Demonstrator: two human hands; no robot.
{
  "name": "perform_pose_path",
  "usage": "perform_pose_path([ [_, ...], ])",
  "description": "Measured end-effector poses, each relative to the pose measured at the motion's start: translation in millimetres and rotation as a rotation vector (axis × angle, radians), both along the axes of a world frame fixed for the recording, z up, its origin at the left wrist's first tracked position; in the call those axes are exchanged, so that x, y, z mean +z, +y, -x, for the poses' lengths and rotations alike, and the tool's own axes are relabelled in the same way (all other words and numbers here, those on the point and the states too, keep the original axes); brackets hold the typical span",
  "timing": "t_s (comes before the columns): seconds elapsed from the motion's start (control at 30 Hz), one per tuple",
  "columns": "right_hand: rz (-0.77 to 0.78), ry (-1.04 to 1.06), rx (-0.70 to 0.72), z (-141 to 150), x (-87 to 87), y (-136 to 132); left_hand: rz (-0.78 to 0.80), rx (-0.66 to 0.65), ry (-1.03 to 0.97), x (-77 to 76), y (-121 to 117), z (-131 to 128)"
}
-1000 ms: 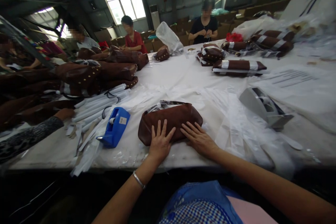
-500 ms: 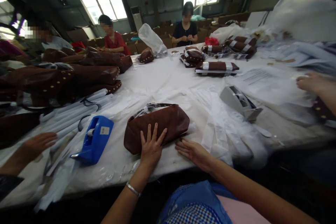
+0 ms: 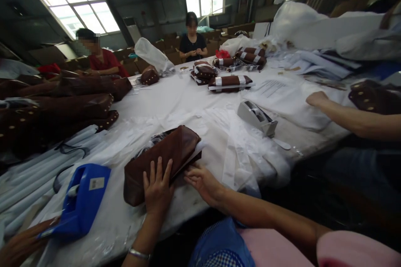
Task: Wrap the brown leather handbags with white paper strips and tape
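A brown leather handbag (image 3: 163,154) lies tilted on the white-covered table in front of me, its near edge slightly raised at the right. My left hand (image 3: 158,190) rests on its near side with the fingers spread. Close by its lower right edge is my right hand (image 3: 203,183), palm turned inward and fingers partly bent. The fingertips are near the bag's underside; whether they touch it I cannot make out. Clear wrapping and a strap show along the bag's far edge.
A blue tape dispenser (image 3: 83,200) stands at left, a co-worker's hand (image 3: 28,238) beside it. A grey tape dispenser (image 3: 257,117) sits to the right, near another person's arm (image 3: 354,119). Brown bags (image 3: 62,110) are piled at left. Wrapped bags (image 3: 230,82) lie farther back.
The view has swung right, so things appear farther left. The handbag has tilted, its right end lifting. The co-worker's hand at left is now at the blue dispenser.
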State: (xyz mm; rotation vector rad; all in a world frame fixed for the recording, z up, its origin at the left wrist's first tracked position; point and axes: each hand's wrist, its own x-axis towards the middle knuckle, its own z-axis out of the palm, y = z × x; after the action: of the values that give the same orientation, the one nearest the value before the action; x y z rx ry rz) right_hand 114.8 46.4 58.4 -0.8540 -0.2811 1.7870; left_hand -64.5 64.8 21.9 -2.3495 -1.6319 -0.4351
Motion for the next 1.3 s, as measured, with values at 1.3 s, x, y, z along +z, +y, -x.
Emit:
perform_pose_path([
  [1.3, -0.439, -1.038, 0.425, -157, 29.3, 155, -0.179, 0.678, -0.668, 68.8, 41, 110],
])
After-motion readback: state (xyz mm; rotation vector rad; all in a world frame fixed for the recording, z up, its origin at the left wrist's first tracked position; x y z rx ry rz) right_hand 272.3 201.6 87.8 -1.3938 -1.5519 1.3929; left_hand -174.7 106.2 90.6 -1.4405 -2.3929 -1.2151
